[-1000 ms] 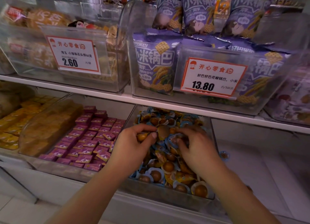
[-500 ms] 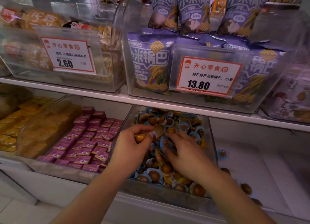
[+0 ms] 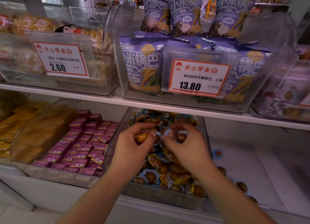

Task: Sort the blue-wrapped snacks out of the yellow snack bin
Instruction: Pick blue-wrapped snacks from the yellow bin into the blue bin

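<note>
fingers curled: L hand (image 3: pixel 132 148) pinches yellow snack (image 3: pixel 140 138) | R hand (image 3: pixel 187 150) grips blue-wrapped snack (image 3: pixel 181 136) | over bin (image 3: pixel 205 140)

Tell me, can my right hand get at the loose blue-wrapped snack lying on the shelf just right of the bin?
Probably yes. The blue-wrapped snack lies uncovered beside the bin, but your right hand already pinches a snack.

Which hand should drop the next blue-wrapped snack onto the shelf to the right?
Probably the right hand: it pinches a blue-wrapped snack and is nearer the sorted snacks. The left hand holds a yellow one.
</note>
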Available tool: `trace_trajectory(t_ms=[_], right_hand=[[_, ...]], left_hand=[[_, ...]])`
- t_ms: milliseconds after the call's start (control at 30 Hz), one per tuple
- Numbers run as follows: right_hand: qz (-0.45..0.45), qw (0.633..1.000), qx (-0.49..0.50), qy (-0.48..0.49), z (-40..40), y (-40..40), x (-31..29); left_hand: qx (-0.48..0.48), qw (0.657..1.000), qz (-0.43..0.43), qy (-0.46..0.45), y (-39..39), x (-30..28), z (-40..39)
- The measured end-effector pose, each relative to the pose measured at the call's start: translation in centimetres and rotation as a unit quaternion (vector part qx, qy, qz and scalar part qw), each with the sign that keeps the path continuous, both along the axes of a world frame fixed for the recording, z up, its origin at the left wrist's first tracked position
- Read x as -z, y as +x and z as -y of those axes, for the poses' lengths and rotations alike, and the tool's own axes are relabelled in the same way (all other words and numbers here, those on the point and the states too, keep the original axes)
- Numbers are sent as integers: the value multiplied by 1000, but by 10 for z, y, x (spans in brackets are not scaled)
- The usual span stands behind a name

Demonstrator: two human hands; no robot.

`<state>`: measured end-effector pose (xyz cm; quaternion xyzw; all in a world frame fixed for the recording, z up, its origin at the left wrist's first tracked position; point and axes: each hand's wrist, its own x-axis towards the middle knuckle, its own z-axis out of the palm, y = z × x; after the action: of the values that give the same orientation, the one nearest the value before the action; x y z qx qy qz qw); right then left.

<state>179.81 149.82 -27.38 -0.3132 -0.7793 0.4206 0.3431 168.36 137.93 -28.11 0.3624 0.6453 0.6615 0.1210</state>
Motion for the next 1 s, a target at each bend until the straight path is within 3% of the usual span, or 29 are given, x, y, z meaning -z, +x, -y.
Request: trace_trajectory(t_ms=[33, 67, 133, 200, 267, 433, 533, 600, 733, 800, 900, 1000], right_hand=[[-81, 987, 12, -140, 2, 1, -6], [-149, 943, -8, -297, 5, 2, -12], [-214, 825, -104, -513, 13, 8, -23], [-219, 765, -188, -576, 18, 14, -28], [-203, 766, -206, -574, 22, 20, -31], [-210, 874, -75, -433, 12, 44, -30], [-150, 964, 9, -221, -15, 81, -32], [-49, 994, 64, -76, -37, 103, -26], [178, 982, 58, 3, -58, 120, 6], [174, 978, 77, 82, -61, 119, 13], [90, 971, 52, 216, -50, 100, 2], [186, 929, -8, 319, -44, 67, -3]], left_hand=[[-2, 1000, -17, 13, 3, -2, 0], [-7, 999, -45, 22, 7, -3, -1], [-14, 994, -109, 30, 16, -4, -2], [-8, 986, -166, 5, 24, -3, -5], [-9, 977, -210, -33, 28, -1, -7], [28, 977, -211, -33, 28, 3, -7], [-3, 972, -233, -34, 15, 7, -4], [-30, 951, -296, -85, 1, 12, -1], [-29, 915, -335, -223, -16, 18, 8], [-31, 901, -353, -251, -13, 16, 11], [3, 858, -434, -275, 4, 11, 7], [70, 813, -484, -316, 18, 17, -4]])
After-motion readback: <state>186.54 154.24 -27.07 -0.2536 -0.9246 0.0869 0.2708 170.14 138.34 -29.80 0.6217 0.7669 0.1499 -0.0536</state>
